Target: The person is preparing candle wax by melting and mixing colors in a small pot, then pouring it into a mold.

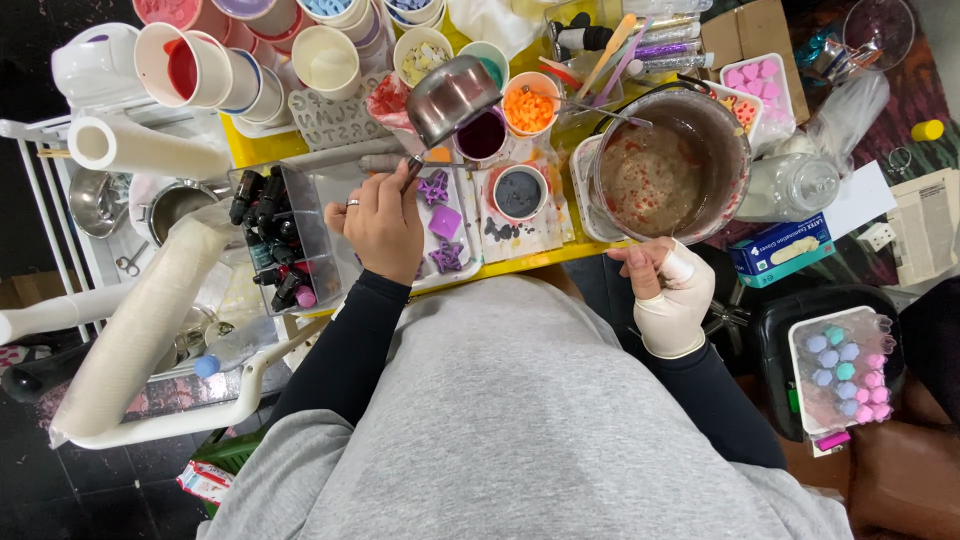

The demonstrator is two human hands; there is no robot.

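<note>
Left hand [383, 222] grips the handle of a small steel melting pot [452, 97], tilted at 1 o'clock above 3 purple moulded shapes [441, 220] on the white tray [330, 190]. Right hand [672, 290], wrapped in beige bandage, rests loosely curled and empty at 6 o'clock from the large clear plastic tub [672, 165].

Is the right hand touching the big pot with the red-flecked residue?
No. The right hand, wrapped in a bandage, rests at the table edge below the pot, with a gap between them.
</note>
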